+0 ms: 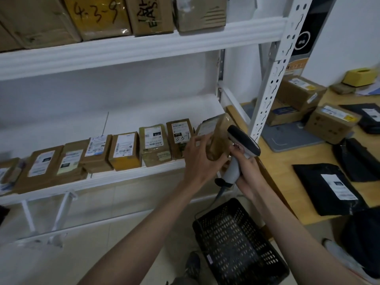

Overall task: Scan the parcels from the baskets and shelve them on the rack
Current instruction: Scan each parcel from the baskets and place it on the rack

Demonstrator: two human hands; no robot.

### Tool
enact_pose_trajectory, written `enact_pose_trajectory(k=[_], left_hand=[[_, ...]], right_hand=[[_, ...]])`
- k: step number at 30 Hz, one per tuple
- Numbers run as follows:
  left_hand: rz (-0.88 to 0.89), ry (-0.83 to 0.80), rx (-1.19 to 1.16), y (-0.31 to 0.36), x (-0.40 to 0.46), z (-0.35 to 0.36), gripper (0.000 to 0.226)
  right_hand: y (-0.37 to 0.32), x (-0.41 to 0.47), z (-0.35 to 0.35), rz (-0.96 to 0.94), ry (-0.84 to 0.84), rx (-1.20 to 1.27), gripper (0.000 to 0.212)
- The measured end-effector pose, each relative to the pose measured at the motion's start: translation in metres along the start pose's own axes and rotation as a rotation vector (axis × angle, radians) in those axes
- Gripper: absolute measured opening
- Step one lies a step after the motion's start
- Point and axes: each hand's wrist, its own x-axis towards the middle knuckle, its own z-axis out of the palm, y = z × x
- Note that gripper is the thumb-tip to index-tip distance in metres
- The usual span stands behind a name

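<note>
Grip, left hand [198, 159]: fingers curl round a small brown tape-wrapped cardboard parcel [216, 138], thumb on its near face, holding it up at the right end of the shelf row.
Grip, right hand [247, 167]: wraps the handle of a grey-and-black handheld barcode scanner [240, 151]; scanner head sits just beside the parcel, touching or nearly so.
Parcel position: above the front edge of the white metal rack shelf [123, 177], just right of the labelled brown box marked "3-3-1" [180, 137]; not yet set down.
Head view, surroundings: row of brown labelled boxes [125, 151] stands along the shelf; black perforated plastic basket [236, 241] on the floor below the hands, no parcels visible in it; black mailer bags [329, 188] and more boxes on the wooden table [287, 159] at right.
Step, judged: scan, then shelve.
Technique: turn the parcel's label toward the scanner window, keep both steady; then slide it upright against the "3-3-1" box, label facing out.
</note>
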Motion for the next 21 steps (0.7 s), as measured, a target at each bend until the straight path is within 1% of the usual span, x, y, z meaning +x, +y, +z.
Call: enact_pose_trajectory(k=[3,6,9,12,15,19,21], left_hand=[[0.005,-0.099,-0.067,-0.009,0.016,-0.002,0.068],[0.065,-0.182,-0.033,-0.022,0.03,-0.001,0.079],[0.156,-0.256,-0.011,-0.036,0.044,0.004,0.089],[0.171,-0.283,0.023,-0.04,0.058,0.019,0.087],[0.147,-0.31,-0.013,-0.036,0.071,0.039,0.083],[0.127,-0.345,-0.046,-0.036,0.082,0.063,0.086],[0.122,-0.357,-0.038,-0.036,0.087,0.072,0.088]], right_hand=[[-0.003,0.013,0.0,0.008,0.014,-0.017,0.031],[-0.007,0.028,-0.003,-0.004,0.069,-0.037,0.024],[-0.014,0.044,-0.008,-0.062,0.102,-0.069,0.033],[-0.019,0.061,-0.014,-0.122,0.114,-0.148,0.037],[-0.02,0.079,-0.016,-0.161,0.153,-0.285,0.038],[-0.025,0.108,-0.026,-0.282,0.237,-0.52,0.03],[-0.027,0.125,-0.035,-0.299,0.263,-0.622,0.034]])
